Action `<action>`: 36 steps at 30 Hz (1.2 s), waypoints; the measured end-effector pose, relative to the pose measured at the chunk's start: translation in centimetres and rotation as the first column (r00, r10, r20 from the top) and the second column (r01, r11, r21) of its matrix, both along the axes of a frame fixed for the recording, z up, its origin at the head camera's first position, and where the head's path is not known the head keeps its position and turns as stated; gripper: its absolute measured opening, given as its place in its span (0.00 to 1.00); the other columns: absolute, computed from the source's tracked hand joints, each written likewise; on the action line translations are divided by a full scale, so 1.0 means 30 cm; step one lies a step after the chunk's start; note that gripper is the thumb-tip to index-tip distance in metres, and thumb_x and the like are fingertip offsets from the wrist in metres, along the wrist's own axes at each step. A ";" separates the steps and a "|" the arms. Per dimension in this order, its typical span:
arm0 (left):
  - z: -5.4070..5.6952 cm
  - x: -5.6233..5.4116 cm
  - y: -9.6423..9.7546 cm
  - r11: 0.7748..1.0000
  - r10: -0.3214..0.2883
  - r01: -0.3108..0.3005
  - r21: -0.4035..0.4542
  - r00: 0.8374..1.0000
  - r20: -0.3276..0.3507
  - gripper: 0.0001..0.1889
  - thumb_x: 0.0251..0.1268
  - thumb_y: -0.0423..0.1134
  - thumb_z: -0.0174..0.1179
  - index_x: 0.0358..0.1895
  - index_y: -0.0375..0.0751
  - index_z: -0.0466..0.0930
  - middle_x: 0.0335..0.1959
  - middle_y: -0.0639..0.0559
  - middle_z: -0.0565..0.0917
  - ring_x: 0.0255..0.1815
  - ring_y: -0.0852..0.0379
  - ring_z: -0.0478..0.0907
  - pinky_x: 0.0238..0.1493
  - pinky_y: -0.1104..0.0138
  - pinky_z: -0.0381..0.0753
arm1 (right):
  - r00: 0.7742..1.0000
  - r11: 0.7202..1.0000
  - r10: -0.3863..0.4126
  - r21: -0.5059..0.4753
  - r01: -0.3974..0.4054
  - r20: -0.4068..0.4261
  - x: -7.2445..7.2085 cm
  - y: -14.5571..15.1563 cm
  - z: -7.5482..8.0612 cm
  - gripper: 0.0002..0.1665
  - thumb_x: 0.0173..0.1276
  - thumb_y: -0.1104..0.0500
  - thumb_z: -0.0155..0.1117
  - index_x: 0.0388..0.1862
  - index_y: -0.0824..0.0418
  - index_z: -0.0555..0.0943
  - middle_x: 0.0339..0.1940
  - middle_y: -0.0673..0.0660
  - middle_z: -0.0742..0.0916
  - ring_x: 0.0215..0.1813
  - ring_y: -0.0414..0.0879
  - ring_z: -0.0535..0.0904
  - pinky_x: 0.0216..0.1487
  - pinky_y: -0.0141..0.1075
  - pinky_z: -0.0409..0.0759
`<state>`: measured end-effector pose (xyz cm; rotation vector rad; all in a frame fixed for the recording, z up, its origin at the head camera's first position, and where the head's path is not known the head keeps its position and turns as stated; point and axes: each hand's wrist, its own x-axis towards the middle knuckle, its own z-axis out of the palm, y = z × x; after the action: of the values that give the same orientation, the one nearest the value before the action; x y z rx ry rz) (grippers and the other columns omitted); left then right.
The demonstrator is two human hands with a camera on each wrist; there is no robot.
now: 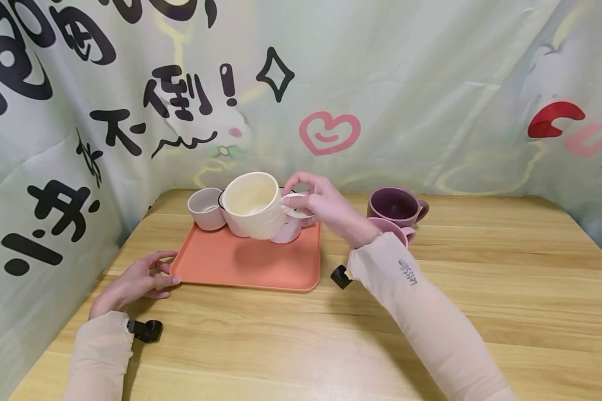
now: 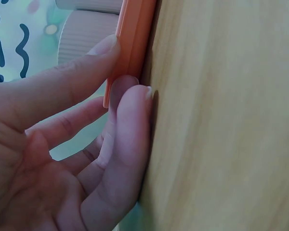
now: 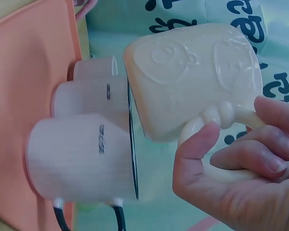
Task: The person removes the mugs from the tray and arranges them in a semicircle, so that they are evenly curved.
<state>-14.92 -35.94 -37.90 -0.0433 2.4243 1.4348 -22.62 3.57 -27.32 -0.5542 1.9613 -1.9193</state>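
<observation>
My right hand (image 1: 321,203) grips the handle of a cream mug (image 1: 261,220), holding it in the air above the back of an orange tray (image 1: 215,267). Raised relief shapes cover the mug's side (image 3: 183,82) in the right wrist view. At the tray's front left corner, my left hand (image 1: 142,278) pinches the rim, thumb on the upper edge and fingers against the outside. A small pale ribbed cup (image 1: 207,210) stands at the tray's back left. Beside it are two pale pink mugs with dark rims, the nearer one (image 3: 79,159) showing dark handles; the cream mug partly hides both in the head view.
Right of the tray, a dark purple mug (image 1: 395,206) and a pink mug (image 1: 388,225) stand on the wooden table (image 1: 261,345); my right forearm partly covers the pink one. A printed cloth (image 1: 406,83) hangs behind and along the left side.
</observation>
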 end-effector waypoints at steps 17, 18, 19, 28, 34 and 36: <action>-0.001 -0.005 0.000 1.000 0.000 0.000 -0.012 1.000 0.001 0.41 0.69 0.32 0.66 0.77 0.25 0.49 0.48 0.35 0.73 0.38 0.56 0.82 0.37 0.61 0.88 | 0.999 0.998 -0.037 0.050 0.038 -0.029 -0.022 0.120 0.022 0.04 0.73 0.65 0.60 0.44 0.60 0.76 0.20 0.53 0.75 0.24 0.45 0.68 0.34 0.40 0.79; -0.001 -0.005 0.000 1.000 -0.001 0.001 -0.012 1.000 -0.001 0.41 0.69 0.32 0.65 0.77 0.25 0.50 0.47 0.35 0.73 0.38 0.56 0.82 0.37 0.61 0.88 | 0.999 0.998 -0.042 0.050 0.043 -0.030 -0.023 0.126 0.024 0.04 0.73 0.65 0.60 0.44 0.60 0.76 0.21 0.53 0.76 0.23 0.44 0.68 0.34 0.40 0.78; -0.001 -0.004 0.000 1.000 -0.001 0.001 -0.013 1.000 -0.003 0.41 0.69 0.31 0.65 0.77 0.25 0.50 0.47 0.35 0.73 0.38 0.56 0.82 0.37 0.61 0.88 | 0.998 0.997 -0.047 0.053 0.049 -0.029 -0.024 0.133 0.027 0.04 0.73 0.65 0.60 0.45 0.60 0.76 0.20 0.52 0.75 0.23 0.43 0.66 0.35 0.40 0.78; 0.002 -0.006 0.002 1.000 0.002 -0.002 -0.013 1.000 -0.004 0.41 0.69 0.31 0.65 0.77 0.25 0.50 0.47 0.35 0.72 0.37 0.56 0.82 0.37 0.61 0.88 | 0.997 0.996 -0.082 0.037 0.082 -0.015 -0.028 0.189 0.053 0.04 0.75 0.64 0.57 0.46 0.59 0.76 0.18 0.51 0.63 0.26 0.45 0.60 0.40 0.44 0.79; 0.002 -0.005 0.003 1.000 0.006 -0.006 -0.020 1.000 0.001 0.41 0.69 0.31 0.66 0.77 0.25 0.50 0.47 0.36 0.72 0.37 0.55 0.82 0.37 0.61 0.88 | 0.994 0.994 -0.111 0.008 0.111 -0.002 -0.026 0.220 0.071 0.05 0.76 0.66 0.54 0.46 0.59 0.76 0.18 0.51 0.62 0.25 0.45 0.58 0.37 0.42 0.80; 0.001 -0.004 0.003 1.000 0.011 -0.010 -0.016 1.000 0.005 0.41 0.69 0.32 0.66 0.77 0.25 0.50 0.47 0.36 0.72 0.37 0.56 0.82 0.37 0.61 0.88 | 0.992 0.992 -0.124 0.006 0.124 -0.005 -0.025 0.230 0.079 0.05 0.76 0.66 0.54 0.45 0.58 0.77 0.18 0.51 0.62 0.25 0.45 0.58 0.36 0.42 0.80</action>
<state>-15.04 -35.84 -37.86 -0.0637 2.4350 1.4177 -23.37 10.46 -24.96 -0.4442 2.0481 -1.9860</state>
